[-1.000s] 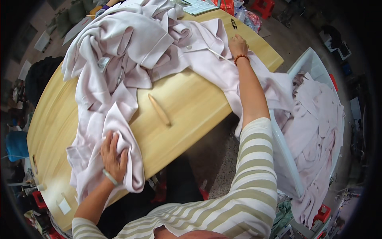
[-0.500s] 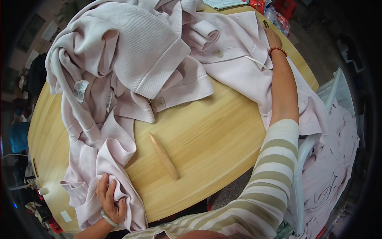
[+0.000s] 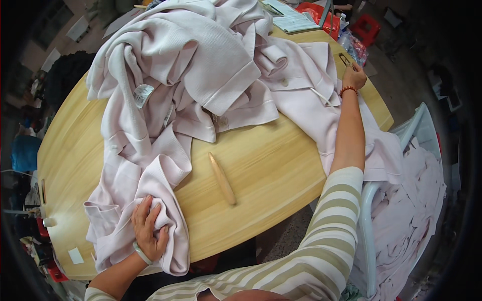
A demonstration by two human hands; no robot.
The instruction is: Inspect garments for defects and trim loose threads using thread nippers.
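Note:
My left hand (image 3: 149,229) rests on a bunched pale pink knitted garment (image 3: 115,188) at the near left, fingers apart on the fabric. At the far right my right hand (image 3: 354,78) is closed around dark metal thread snips (image 3: 344,59), whose looped end sticks out beyond the fingers. That hand is just past the edge of another spread pale pink knit piece (image 3: 306,108), with the forearm lying across it. A tapered, pointed wooden stick (image 3: 222,179) lies on the table between my arms. The large garment heap (image 3: 211,65) has a white label (image 3: 142,95) showing.
The pale wooden table (image 3: 266,160) has a curved near edge. At its far edge lies a clipboard with paper (image 3: 293,21), beside a red plastic bag (image 3: 321,20). A pale plastic bin (image 3: 369,215) of pink knit pieces stands right. A red stool (image 3: 365,29) stands beyond.
My right hand has lifted slightly off the table's far right side, bringing the snips more into sight. My left hand stays on the garment. The whole view has shifted.

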